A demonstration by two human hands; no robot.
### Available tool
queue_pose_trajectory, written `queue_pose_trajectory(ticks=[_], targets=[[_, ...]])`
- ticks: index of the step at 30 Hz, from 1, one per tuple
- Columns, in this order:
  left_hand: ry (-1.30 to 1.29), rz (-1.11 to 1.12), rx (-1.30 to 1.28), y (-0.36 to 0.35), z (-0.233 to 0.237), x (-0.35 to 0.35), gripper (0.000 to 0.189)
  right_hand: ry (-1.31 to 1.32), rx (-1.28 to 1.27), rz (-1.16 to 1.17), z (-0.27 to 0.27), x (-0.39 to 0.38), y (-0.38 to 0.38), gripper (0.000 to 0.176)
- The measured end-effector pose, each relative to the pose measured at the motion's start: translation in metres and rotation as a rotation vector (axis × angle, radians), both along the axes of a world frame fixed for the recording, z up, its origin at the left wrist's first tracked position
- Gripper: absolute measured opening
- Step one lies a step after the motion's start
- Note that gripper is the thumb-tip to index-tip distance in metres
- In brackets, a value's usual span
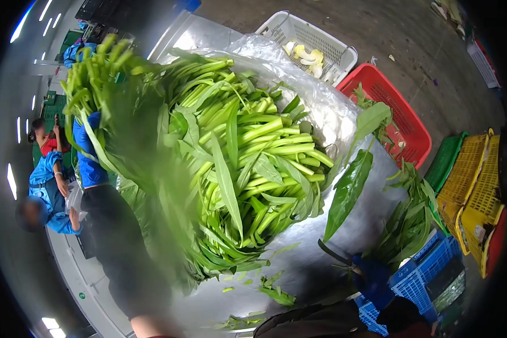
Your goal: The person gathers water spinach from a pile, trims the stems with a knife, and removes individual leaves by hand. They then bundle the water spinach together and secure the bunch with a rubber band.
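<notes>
Green and blurred, a bunch of leafy stalks (pixel 96 79) stands lifted in the left hand (pixel 87 155), which wears a blue glove and is closed around the stems above a black sleeve. The bunch hangs in the air just beside the big pile of stalks (pixel 253 163), whose cut ends face outward; the pile lies on a clear plastic sheet (pixel 321 107) spread over the steel worktop (pixel 315 265). The right hand (pixel 373 277), also blue-gloved, sits low at the worktop's near edge, curled around the handle of a dark knife (pixel 333 252) whose blade points toward the pile. Loose leaves (pixel 411 214) lie in a heap just beside that hand, with small trimmings scattered on the bare metal. Beyond the worktop stand a white crate (pixel 332 45) holding pale yellow pieces, a red crate (pixel 405 118), yellow crates (pixel 473 186) and a blue crate (pixel 422 276). Another person in blue (pixel 48 194) is at the far left.
</notes>
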State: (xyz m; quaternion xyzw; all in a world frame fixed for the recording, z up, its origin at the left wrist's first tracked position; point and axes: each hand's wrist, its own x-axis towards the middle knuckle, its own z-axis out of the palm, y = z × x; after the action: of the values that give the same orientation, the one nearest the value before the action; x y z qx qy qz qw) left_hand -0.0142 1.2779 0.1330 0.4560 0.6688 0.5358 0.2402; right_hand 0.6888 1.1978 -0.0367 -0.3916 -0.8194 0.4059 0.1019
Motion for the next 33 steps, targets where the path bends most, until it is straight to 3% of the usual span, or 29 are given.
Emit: queue_pose_trajectory(ticks=[3,5,6,8,9,11,13,16,17,18,20,28,30,33], targets=[[0.017,0.193,-0.080,0.010,0.001,0.034,0.028,-0.013,0.022,-0.009,-0.002,0.001,-0.002,0.039],[0.039,0.225,-0.167,0.005,-0.004,0.004,0.031,-0.051,0.032,0.010,0.000,0.002,-0.002,0.039],[0.072,0.164,-0.126,0.023,0.002,0.063,0.022,-0.059,0.037,0.016,0.000,0.002,-0.002,0.039],[-0.031,0.144,-0.183,0.029,-0.001,0.071,0.024,-0.074,0.046,0.024,-0.001,0.004,-0.003,0.039],[0.044,0.154,-0.229,0.037,0.003,0.093,0.029,-0.050,0.056,0.011,-0.004,0.004,-0.004,0.039],[-0.014,0.132,-0.156,0.047,-0.017,0.064,0.033,-0.003,0.074,-0.014,-0.008,0.004,-0.007,0.039],[0.195,0.027,-0.132,0.060,-0.021,0.092,0.037,-0.011,0.059,-0.004,-0.006,0.004,-0.005,0.040],[0.212,-0.083,-0.261,0.066,-0.032,0.096,0.051,-0.025,0.058,0.007,-0.004,0.004,-0.003,0.040],[0.031,-0.110,-0.287,0.069,-0.034,0.099,0.064,-0.029,0.060,0.010,-0.003,0.004,-0.003,0.040],[0.319,-0.145,-0.396,0.072,-0.030,0.106,0.072,-0.034,0.036,0.006,-0.001,0.004,-0.002,0.038],[0.555,-0.115,-0.415,0.072,-0.034,0.110,0.072,-0.043,-0.012,0.001,0.004,0.002,-0.001,0.036],[0.726,0.002,-0.335,0.077,-0.062,0.087,0.057,-0.042,-0.002,0.012,0.004,0.002,0.000,0.037],[0.905,0.043,-0.337,0.078,-0.053,0.107,0.057,-0.046,-0.002,0.001,0.002,0.003,-0.002,0.036],[0.887,0.021,-0.224,0.068,-0.043,0.094,0.052,-0.064,0.023,-0.020,0.000,0.005,-0.006,0.035]])
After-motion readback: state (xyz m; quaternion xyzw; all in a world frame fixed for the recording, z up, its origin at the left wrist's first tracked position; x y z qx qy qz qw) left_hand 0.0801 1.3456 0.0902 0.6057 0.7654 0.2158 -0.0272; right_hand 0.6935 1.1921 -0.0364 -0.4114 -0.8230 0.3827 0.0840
